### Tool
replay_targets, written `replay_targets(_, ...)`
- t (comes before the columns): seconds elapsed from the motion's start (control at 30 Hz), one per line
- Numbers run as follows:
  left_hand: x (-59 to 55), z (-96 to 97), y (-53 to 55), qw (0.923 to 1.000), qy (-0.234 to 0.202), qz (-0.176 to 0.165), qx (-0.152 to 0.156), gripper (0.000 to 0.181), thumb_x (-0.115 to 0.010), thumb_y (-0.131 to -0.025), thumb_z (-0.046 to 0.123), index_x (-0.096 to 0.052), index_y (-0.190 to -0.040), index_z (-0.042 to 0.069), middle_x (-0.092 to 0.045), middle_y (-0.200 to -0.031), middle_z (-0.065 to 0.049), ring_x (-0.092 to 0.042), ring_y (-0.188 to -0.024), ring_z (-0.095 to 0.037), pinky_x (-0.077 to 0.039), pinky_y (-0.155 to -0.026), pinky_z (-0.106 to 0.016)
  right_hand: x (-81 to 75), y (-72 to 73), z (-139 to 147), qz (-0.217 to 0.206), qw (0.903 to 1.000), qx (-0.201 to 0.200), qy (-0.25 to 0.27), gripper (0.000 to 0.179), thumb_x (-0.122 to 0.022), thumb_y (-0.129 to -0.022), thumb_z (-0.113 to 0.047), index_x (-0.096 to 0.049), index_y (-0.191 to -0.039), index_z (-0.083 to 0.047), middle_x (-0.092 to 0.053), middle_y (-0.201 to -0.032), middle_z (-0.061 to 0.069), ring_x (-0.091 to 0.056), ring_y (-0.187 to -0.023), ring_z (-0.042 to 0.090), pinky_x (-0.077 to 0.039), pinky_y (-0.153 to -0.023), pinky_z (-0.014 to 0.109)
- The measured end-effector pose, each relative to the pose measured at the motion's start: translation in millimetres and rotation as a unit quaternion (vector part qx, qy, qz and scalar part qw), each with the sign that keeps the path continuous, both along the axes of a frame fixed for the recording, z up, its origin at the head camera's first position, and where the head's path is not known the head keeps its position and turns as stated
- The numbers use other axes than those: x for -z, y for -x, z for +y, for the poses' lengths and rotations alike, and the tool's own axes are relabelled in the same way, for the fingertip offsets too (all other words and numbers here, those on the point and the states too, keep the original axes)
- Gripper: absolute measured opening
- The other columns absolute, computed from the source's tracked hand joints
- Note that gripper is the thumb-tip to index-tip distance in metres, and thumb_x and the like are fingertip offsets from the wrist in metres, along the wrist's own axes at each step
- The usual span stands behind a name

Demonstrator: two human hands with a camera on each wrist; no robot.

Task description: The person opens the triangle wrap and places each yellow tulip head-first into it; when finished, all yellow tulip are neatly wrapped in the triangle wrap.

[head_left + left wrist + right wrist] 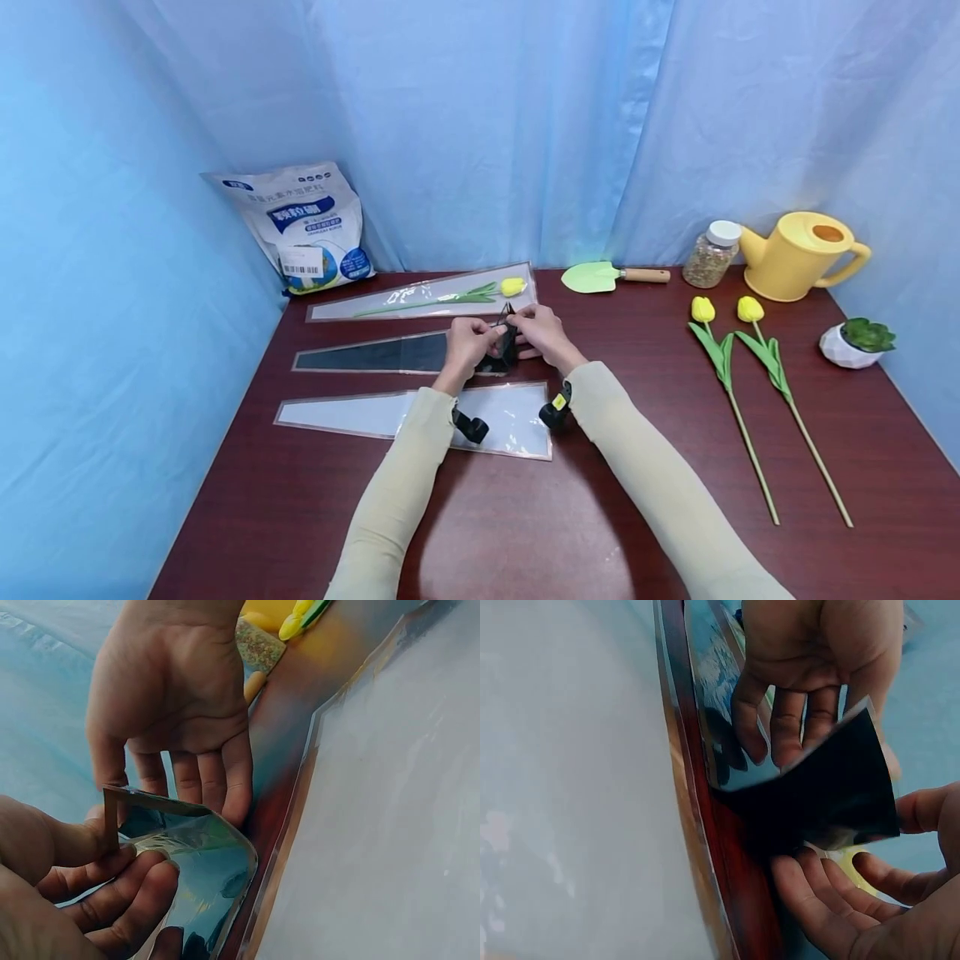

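Taking the hands as the clock's centre, a white, tapered film sleeve with a clear border (517, 417) lies flat on the dark red-brown worktop (517, 542) at 7 o'clock. Two yellow tulips with green stems (722, 379) lie at 3 to 4 o'clock. At the centre is a tapered, black-backed sleeve with a clear front (367, 358), narrow end towards 9 o'clock, wide end lifted. The left hand (468, 340) pinches that raised edge; the right hand (546, 333) pinches it just beside, so both sets of fingers are narrow on film. Whether the layers have parted I cannot tell; rubbing thumb against finger at a corner should separate them, then one layer per hand, spread gently without creasing. Beyond, at 11 o'clock, another pale sleeve (337, 311) bears a single yellow tulip (512, 287); a green-bladed, wooden-handled trowel (592, 277) lies at 2.
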State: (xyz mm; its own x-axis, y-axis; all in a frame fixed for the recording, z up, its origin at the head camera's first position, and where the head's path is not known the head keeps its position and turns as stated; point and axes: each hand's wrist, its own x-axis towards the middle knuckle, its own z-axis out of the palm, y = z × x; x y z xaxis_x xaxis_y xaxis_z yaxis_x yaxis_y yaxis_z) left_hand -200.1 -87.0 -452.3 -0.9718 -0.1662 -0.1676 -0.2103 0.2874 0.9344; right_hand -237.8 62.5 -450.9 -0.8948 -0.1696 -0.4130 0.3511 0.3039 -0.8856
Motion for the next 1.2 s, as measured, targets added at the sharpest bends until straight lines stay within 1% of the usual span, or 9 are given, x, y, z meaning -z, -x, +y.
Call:
replay_targets(0.13, -0.1, 0.1, 0.4, 0.9997, -0.022, 0.004, -0.006, 0.023, -0.074, -0.090, 0.015, -0.072, -0.073, -0.001, -0.071, -0.063, -0.011, -0.065, -0.051, -0.015, -0.060, -0.060, -0.032, 1.4, 0.0, 6.4, -0.006, 0.9999, -0.003, 0.013, 0.040, -0.056, -0.101, -0.032, -0.053, -0.134, -0.009, -0.059, -0.129, 0.019, -0.067, -0.100, 0.024, -0.063, -0.069, 0.037)
replay_targets(0.33, -1.1, 0.7, 0.3, 0.9988, -0.042, 0.009, -0.021, 0.021, -0.071, -0.090, 0.011, -0.072, -0.080, -0.007, -0.071, -0.068, -0.013, -0.063, -0.050, -0.010, -0.060, -0.060, -0.032, 3.9, -5.0, 14.9, -0.009, 0.9991, -0.015, 0.037, 0.039, -0.057, -0.101, -0.029, -0.053, -0.133, -0.007, -0.058, -0.134, 0.019, -0.069, -0.100, 0.024, -0.063, -0.072, 0.038)
replay_targets(0.5, -1.9, 1.4, 0.3, 0.9979, -0.055, 0.007, -0.034, 0.013, -0.068, -0.090, 0.005, -0.072, -0.084, -0.006, -0.068, -0.071, -0.008, -0.061, -0.051, -0.008, -0.060, -0.060, -0.030, 3.7, -10.2, 22.5, -0.010, 0.9981, -0.019, 0.058, 0.037, -0.058, -0.100, -0.027, -0.053, -0.130, -0.006, -0.059, -0.133, 0.020, -0.070, -0.098, 0.024, -0.063, -0.072, 0.039)
replay_targets(0.67, -1.7, 1.9, 2.2, 0.9979, -0.054, -0.006, -0.034, 0.005, -0.068, -0.088, 0.000, -0.071, -0.084, -0.003, -0.063, -0.069, 0.000, -0.060, -0.052, -0.008, -0.058, -0.058, -0.025, 4.0, -13.2, 30.0, -0.005, 0.9979, -0.018, 0.062, 0.031, -0.059, -0.100, -0.024, -0.057, -0.124, -0.004, -0.060, -0.131, 0.018, -0.071, -0.092, 0.019, -0.063, -0.073, 0.038)
replay_targets(0.77, -2.8, 2.5, 3.4, 0.9983, -0.045, -0.018, -0.033, 0.004, -0.068, -0.088, -0.001, -0.070, -0.085, -0.001, -0.065, -0.070, -0.001, -0.060, -0.054, -0.008, -0.056, -0.057, -0.024, 5.1, -13.0, 33.5, 0.003, 0.9982, -0.017, 0.058, 0.024, -0.061, -0.099, -0.020, -0.060, -0.116, -0.003, -0.063, -0.122, 0.015, -0.071, -0.082, 0.014, -0.063, -0.070, 0.035)
replay_targets(0.9, -5.5, 4.1, 5.1, 0.9990, -0.023, -0.030, -0.023, 0.005, -0.067, -0.089, -0.001, -0.071, -0.086, 0.000, -0.073, -0.081, -0.009, -0.061, -0.056, -0.008, -0.055, -0.057, -0.024, 7.4, -10.4, 36.6, 0.011, 0.9985, -0.013, 0.052, 0.016, -0.063, -0.097, -0.015, -0.061, -0.106, -0.002, -0.069, -0.099, 0.007, -0.070, -0.069, 0.011, -0.062, -0.064, 0.031)
replay_targets(0.97, -6.6, 5.3, 5.8, 0.9993, -0.013, -0.031, -0.015, 0.005, -0.067, -0.088, -0.001, -0.071, -0.085, 0.000, -0.074, -0.083, -0.012, -0.060, -0.055, -0.009, -0.054, -0.055, -0.024, 8.5, -8.9, 37.6, 0.012, 0.9988, -0.010, 0.047, 0.013, -0.063, -0.097, -0.013, -0.062, -0.103, -0.002, -0.069, -0.088, 0.003, -0.069, -0.065, 0.011, -0.061, -0.062, 0.030)
replay_targets(1.03, -6.9, 6.8, 6.4, 0.9993, -0.008, -0.035, -0.009, 0.005, -0.067, -0.088, -0.001, -0.070, -0.084, 0.000, -0.072, -0.080, -0.011, -0.059, -0.054, -0.009, -0.052, -0.052, -0.023, 9.5, -7.8, 38.4, 0.012, 0.9991, -0.008, 0.040, 0.012, -0.064, -0.096, -0.012, -0.062, -0.102, -0.002, -0.069, -0.083, 0.001, -0.068, -0.063, 0.011, -0.061, -0.061, 0.030)
replay_targets(1.2, -2.2, 9.5, 7.9, 0.9988, -0.010, -0.047, 0.003, 0.005, -0.068, -0.087, -0.001, -0.070, -0.083, 0.001, -0.065, -0.068, -0.004, -0.057, -0.049, -0.011, -0.047, -0.045, -0.021, 10.5, -7.1, 40.1, 0.018, 0.9997, -0.016, 0.000, 0.010, -0.064, -0.096, -0.012, -0.062, -0.100, -0.002, -0.069, -0.080, 0.001, -0.068, -0.061, 0.011, -0.061, -0.060, 0.031)
